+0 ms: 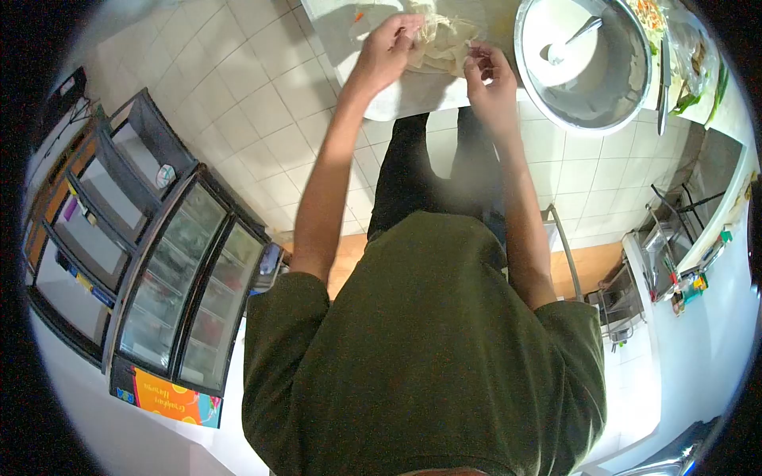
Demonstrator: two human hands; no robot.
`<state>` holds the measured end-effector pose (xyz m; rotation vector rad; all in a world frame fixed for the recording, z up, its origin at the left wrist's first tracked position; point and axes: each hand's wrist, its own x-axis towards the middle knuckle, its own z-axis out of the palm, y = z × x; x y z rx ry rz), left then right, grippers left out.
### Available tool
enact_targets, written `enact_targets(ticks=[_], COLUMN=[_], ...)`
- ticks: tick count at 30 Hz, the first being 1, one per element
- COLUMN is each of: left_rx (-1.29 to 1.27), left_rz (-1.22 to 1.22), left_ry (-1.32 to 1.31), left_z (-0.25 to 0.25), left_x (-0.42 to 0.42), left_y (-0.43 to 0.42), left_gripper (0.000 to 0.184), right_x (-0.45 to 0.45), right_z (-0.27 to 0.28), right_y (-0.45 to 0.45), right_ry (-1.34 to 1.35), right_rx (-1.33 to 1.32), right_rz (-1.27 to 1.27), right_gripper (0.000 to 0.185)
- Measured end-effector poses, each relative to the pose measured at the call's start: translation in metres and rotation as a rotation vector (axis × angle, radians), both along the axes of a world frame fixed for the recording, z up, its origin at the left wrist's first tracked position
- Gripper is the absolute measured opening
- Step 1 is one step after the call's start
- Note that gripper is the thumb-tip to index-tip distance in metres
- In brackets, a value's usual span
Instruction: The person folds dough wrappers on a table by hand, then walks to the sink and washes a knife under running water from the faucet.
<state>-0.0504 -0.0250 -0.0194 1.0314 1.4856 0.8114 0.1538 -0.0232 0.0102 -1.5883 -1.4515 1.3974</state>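
1. While the far left is taken up by a glass-door display fridge (171, 278), an orange printed sign (175, 397) runs along its near end.
2. Right of the fridge, the tiled floor (262, 87) stretches away to the far side.
3. The white worktop (438, 97) begins next, at the far side of the scene; a small orange shred (359, 16) lies near its left edge.
4. Over it, the left hand (392, 46) reaches in with bent fingers at the left edge of a thin pale wrapper; I cannot tell whether they grip it.
5. The wrapper (446, 46) lies crumpled on the worktop, between the two hands and left of the bowl.
6. The right hand (490, 70) has its thumb and fingers curled at the wrapper's right edge; whether they pinch it cannot be told.
7. Just right of that hand stands a large metal mixing bowl (591, 119) of white liquid, a metal spoon (587, 28) leaning in it, handle toward the far right.
8. Beside the bowl's right rim are shredded vegetables (648, 14) and a knife (664, 87) lying lengthwise, near to far.
9. Farthest right on the worktop are a clear plastic bag (698, 51) and long green leaves (720, 94).
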Motion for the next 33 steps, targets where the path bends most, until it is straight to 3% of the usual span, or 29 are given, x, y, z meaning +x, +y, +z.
enact_targets(ticks=[2, 5, 6, 9, 13, 17, 20, 23, 29, 32, 33], left_rx=[0.114, 0.175, 0.329, 0.585, 0.698, 0.711, 0.731, 0.739, 0.749, 0.718, 0.733], left_rz=[-0.001, -0.204, -0.352, -0.530, -0.608, -0.744, -0.761, -0.717, -0.718, -0.619, -0.650], left_ry=[-0.003, 0.191, 0.422, 0.686, 0.756, 0.754, 0.792, 0.675, 0.725, 0.507, 0.554], left_z=[-0.016, -0.011, -0.008, -0.015, -0.030, -0.039, -0.040, -0.049, -0.050, -0.051, -0.050], left_x=[-0.009, -0.020, -0.025, -0.030, -0.028, -0.023, -0.021, -0.022, -0.023, -0.021, -0.021], left_y=[0.001, 0.008, 0.010, 0.011, 0.008, 0.005, 0.008, 0.003, 0.000, 0.000, 0.001], left_gripper=[0.031, 0.030, 0.029, 0.031, 0.044, 0.055, 0.051, 0.057, 0.055, 0.058, 0.059], right_x=[0.002, 0.007, 0.006, 0.011, 0.014, 0.004, -0.005, -0.017, -0.038, -0.049, -0.050], right_z=[-0.006, -0.026, -0.034, -0.049, -0.055, -0.065, -0.075, -0.071, -0.068, -0.080, -0.079], right_y=[0.002, 0.002, 0.002, 0.003, 0.003, 0.006, 0.003, -0.001, -0.015, -0.018, -0.018], right_ry=[-0.040, -0.100, -0.133, -0.174, -0.211, -0.083, -0.049, -0.056, 0.026, 0.096, 0.126], right_rx=[0.142, 0.257, 0.311, 0.409, 0.391, 0.458, 0.506, 0.545, 0.534, 0.525, 0.520], right_rz=[0.040, 0.130, 0.158, 0.253, 0.340, 0.318, 0.301, 0.232, 0.180, 0.132, 0.112], right_gripper=[0.027, 0.034, 0.035, 0.045, 0.059, 0.057, 0.053, 0.052, 0.057, 0.064, 0.065])
